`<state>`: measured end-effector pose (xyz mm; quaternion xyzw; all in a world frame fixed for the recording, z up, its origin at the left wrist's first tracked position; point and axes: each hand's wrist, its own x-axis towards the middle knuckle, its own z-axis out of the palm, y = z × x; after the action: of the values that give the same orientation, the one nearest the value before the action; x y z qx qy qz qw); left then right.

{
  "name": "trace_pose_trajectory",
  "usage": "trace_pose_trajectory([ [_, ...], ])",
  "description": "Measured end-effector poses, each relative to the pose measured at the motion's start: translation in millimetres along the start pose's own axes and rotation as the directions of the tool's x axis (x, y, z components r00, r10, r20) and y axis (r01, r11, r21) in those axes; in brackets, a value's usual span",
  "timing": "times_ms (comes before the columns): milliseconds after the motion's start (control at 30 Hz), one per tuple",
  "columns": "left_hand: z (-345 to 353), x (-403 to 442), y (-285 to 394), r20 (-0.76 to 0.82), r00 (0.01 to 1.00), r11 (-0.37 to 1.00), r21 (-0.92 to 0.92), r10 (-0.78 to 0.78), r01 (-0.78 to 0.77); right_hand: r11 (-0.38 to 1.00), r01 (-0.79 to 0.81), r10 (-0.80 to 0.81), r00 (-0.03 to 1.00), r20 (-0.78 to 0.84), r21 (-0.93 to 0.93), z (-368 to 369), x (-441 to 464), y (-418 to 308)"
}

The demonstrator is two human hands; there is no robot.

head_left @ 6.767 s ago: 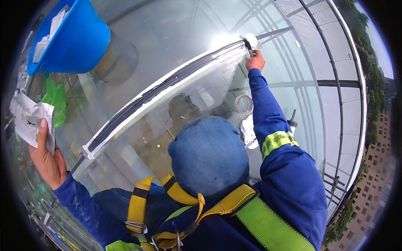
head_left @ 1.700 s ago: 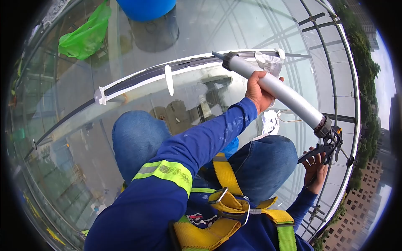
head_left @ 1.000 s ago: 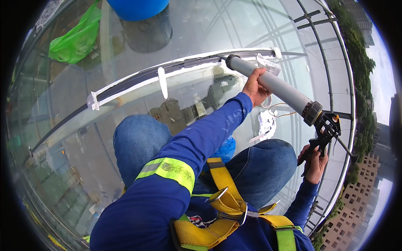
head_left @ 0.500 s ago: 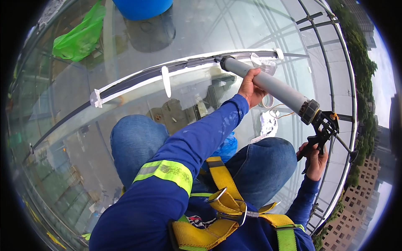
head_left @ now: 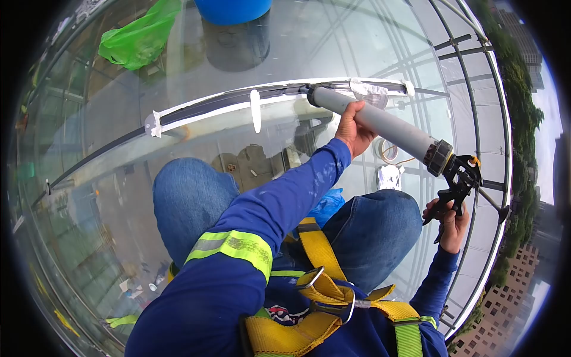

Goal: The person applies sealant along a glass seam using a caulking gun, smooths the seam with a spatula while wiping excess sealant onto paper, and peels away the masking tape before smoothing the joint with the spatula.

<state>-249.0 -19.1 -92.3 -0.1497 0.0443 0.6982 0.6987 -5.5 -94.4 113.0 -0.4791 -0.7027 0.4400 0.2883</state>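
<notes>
My left hand [head_left: 355,132] is wrapped round the grey barrel of a caulking gun [head_left: 395,124]. At its rear end, my right hand [head_left: 453,227] grips the black handle and trigger [head_left: 453,193]. The dark nozzle end touches or hovers just over a dark sealant joint [head_left: 214,100] between glass panels; its very tip is hard to see. White masking tape [head_left: 184,120] borders the joint on both sides. A white spatula-like strip [head_left: 255,111] lies across the lower tape, left of the nozzle.
A tape roll [head_left: 388,150] and a white crumpled piece [head_left: 389,177] lie beyond my right knee. A blue plastic bag [head_left: 326,206] sits between my knees. Farther off are a blue bucket [head_left: 233,8] and a green bag [head_left: 140,37]. Metal railing [head_left: 476,119] runs along the right edge.
The nozzle has moved left along the joint, nearer the white strip. Both hands keep their hold on the caulking gun. The camera view has shifted slightly.
</notes>
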Motion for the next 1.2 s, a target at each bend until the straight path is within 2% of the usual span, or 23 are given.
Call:
trace_pose_trajectory([
  [600,-3,-25,38,-0.018,0.987,0.986,-0.051,0.161,-0.161,0.986,0.075,-0.064,0.995,0.078,-0.147,7,20,7],
  [700,1,-30,42,-0.012,0.985,0.983,-0.058,0.175,-0.175,0.992,0.057,-0.042,0.991,0.130,-0.114,6,25,4],
  [800,-3,-30,46,-0.014,0.983,0.979,-0.086,0.184,-0.184,0.995,0.098,-0.093,0.989,0.116,-0.032,23,29,0],
  [900,-4,-29,48,-0.003,0.981,0.976,-0.096,0.194,-0.194,0.999,0.037,-0.032,0.984,0.174,-0.028,21,32,-6],
  [1000,0,-32,47,-0.022,0.979,0.973,-0.109,0.202,-0.204,0.996,0.092,-0.091,0.978,0.190,-0.001,16,36,2],
  [1100,0,-32,49,-0.016,0.980,0.975,-0.101,0.198,-0.199,0.959,0.284,-0.284,0.959,0.000,-0.013,35,33,-10],
  [1133,0,-31,49,-0.012,0.980,0.975,-0.104,0.199,-0.199,0.960,0.280,-0.279,0.958,-0.060,0.006,38,31,-15],
  [1167,-1,-31,48,-0.007,0.980,0.974,-0.106,0.198,-0.198,0.941,0.337,-0.338,0.939,-0.059,-0.028,35,31,-15],
  [1200,-1,-31,48,-0.010,0.980,0.972,-0.119,0.201,-0.200,0.938,0.318,-0.328,0.943,-0.054,-0.137,27,29,-13],
])
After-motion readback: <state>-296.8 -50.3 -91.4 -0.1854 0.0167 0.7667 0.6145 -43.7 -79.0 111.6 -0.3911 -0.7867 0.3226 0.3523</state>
